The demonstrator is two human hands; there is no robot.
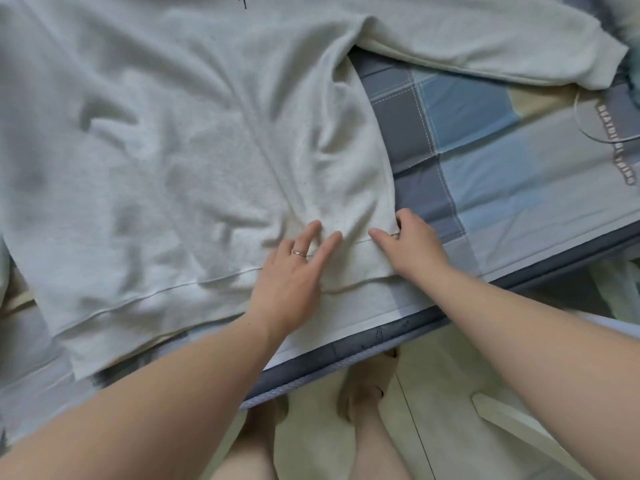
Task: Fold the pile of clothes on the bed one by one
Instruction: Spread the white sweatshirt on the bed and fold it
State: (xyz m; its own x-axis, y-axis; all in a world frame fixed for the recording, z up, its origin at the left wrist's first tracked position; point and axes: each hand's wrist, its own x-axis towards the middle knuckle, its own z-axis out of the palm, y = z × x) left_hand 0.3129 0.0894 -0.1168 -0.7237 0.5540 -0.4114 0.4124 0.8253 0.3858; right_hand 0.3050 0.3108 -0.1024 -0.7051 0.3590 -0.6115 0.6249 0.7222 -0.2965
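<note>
A pale grey sweatshirt point(166, 140) lies spread flat on the bed, its hem toward me and one sleeve point(485, 46) stretched out to the right. My left hand point(294, 271), with a ring on one finger, presses flat with straight fingers on the cloth just above the hem. My right hand point(412, 244) is at the sweatshirt's lower right corner, its index finger lying on the cloth and the other fingers curled round the side edge.
The bed sheet point(485, 140) has blue, grey and cream patches and shows bare to the right of the sweatshirt. The bed's front edge point(346, 358) runs diagonally below my hands. My bare feet point(360, 393) stand on a light floor beside it.
</note>
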